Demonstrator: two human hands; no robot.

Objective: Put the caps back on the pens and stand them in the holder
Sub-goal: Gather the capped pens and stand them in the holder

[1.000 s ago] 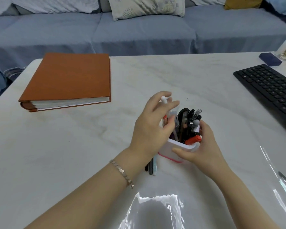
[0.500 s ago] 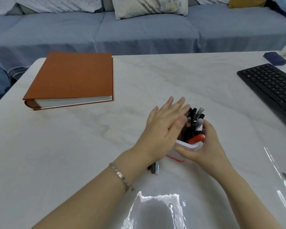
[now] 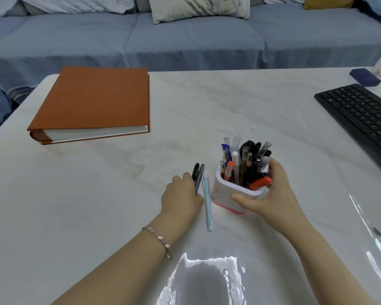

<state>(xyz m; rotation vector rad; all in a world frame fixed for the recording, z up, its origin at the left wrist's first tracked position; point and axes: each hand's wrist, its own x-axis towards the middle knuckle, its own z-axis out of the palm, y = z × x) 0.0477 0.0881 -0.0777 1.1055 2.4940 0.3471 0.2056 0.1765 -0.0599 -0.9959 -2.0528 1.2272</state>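
Your left hand (image 3: 182,197) is no longer hovering over the holder (image 3: 229,194). It is now resting on the surface just left of it, fingers curling round the grey pen (image 3: 200,176), with the black pen (image 3: 195,170) touching alongside.

Reading: the last pen is in, and you are going for the next.

The blue pen (image 3: 207,201) is lying loose between that hand and the holder.

Your right hand (image 3: 273,197) is gripping the holder, thumb on its near wall. The holder is sitting toward the near edge, right of middle, crowded with pens.

Caps on the loose pens: cannot tell.
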